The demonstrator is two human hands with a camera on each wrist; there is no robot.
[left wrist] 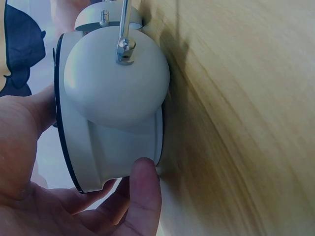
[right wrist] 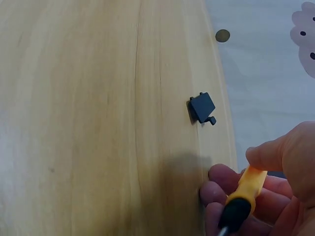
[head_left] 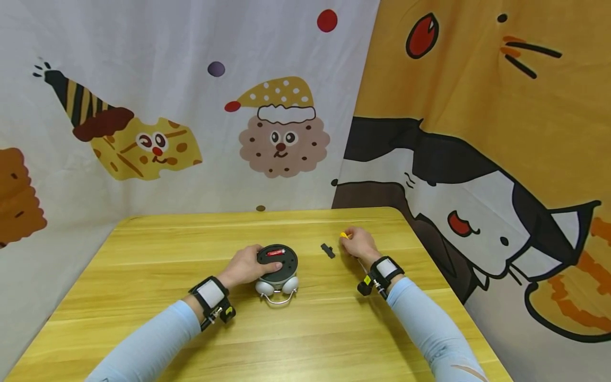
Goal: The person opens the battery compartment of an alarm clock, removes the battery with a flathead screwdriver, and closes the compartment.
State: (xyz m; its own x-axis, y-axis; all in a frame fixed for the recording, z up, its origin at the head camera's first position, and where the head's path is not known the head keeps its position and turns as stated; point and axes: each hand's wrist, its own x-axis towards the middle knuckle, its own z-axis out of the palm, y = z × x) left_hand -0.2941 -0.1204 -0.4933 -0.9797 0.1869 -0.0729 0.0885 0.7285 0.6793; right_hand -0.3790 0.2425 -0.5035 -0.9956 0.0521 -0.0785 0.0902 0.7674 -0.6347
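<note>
A white twin-bell alarm clock [head_left: 288,263] lies face down on the table, its black back up and its bells [left wrist: 115,78] and wire handle [head_left: 279,302] toward me. My left hand [head_left: 244,267] grips its left side, thumb over the back and fingers around the rim. A red battery [head_left: 275,252] shows in the uncovered slot of the back. To the right, my right hand [head_left: 359,244] holds a screwdriver [right wrist: 247,192] by its yellow and black handle; its metal shaft points back toward my wrist. Between the hands lies a small black battery cover [head_left: 328,250], untouched.
The wooden table [head_left: 286,339] ends at a printed cloth [head_left: 191,63] hanging behind it and along the right side. Both wrists wear strapped cameras [head_left: 385,268].
</note>
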